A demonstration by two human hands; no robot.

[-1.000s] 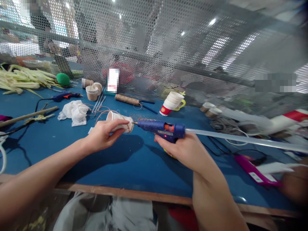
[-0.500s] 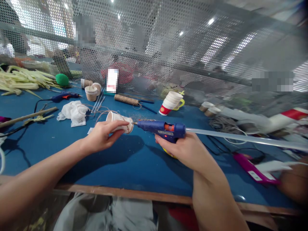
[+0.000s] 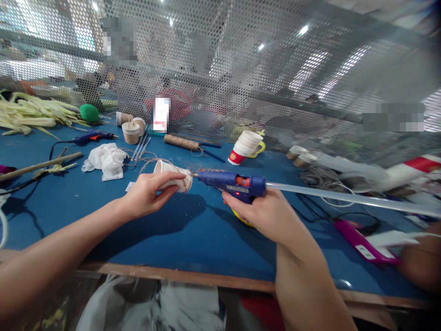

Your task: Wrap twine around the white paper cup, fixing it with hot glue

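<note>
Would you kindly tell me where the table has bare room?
Between left hand and right hand, down to the brown edge; also between white cloth and left forearm. It is crowded far left, around pale strips, and right, around grey cords.

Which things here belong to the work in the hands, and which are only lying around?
In use, it appears:
paper cup (left hand)
twine on it
blue glue gun (right hand)
clear stick

Apparently just lying about:
white cloth
green ball
second glue gun
</note>
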